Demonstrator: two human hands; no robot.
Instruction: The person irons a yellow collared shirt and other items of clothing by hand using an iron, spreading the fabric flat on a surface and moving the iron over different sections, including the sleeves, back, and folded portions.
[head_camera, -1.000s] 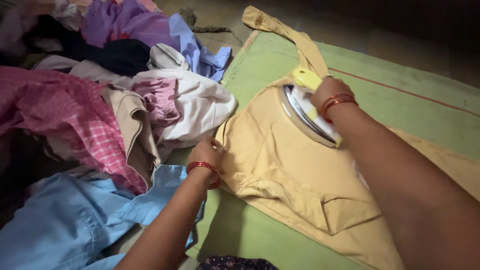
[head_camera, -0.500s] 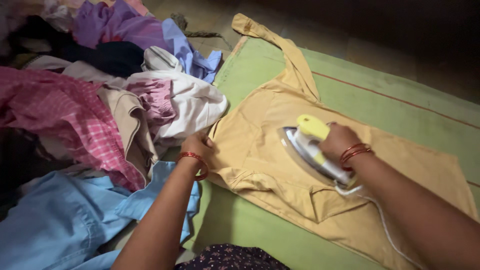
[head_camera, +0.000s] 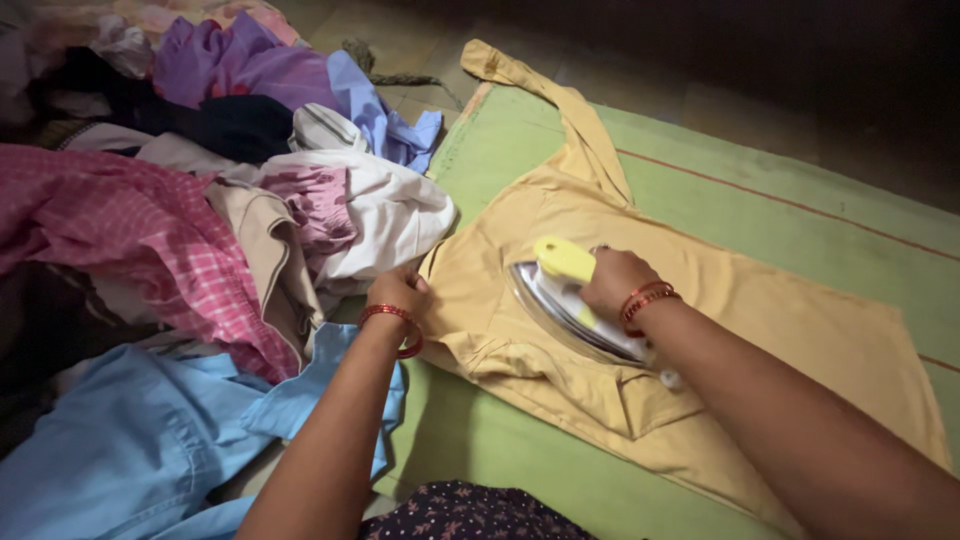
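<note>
A tan yellow shirt (head_camera: 760, 320) lies spread flat on a green mat (head_camera: 800, 210). My right hand (head_camera: 612, 282) grips the yellow handle of a metal clothes iron (head_camera: 565, 300), which rests on the shirt's chest above its pocket. My left hand (head_camera: 398, 292), with red bangles at the wrist, pinches the shirt's left edge and holds it down on the mat. A white cord trails from the iron's back end under my right forearm.
A heap of clothes fills the left side: a pink checked garment (head_camera: 130, 240), a white one (head_camera: 390, 215), purple and blue ones (head_camera: 300, 80), and a light blue shirt (head_camera: 130, 450) nearest me. Bare floor lies beyond the mat's far edge.
The iron has slid down the shirt from the collar area toward the chest pocket. My left hand stays at the shirt's left edge.
</note>
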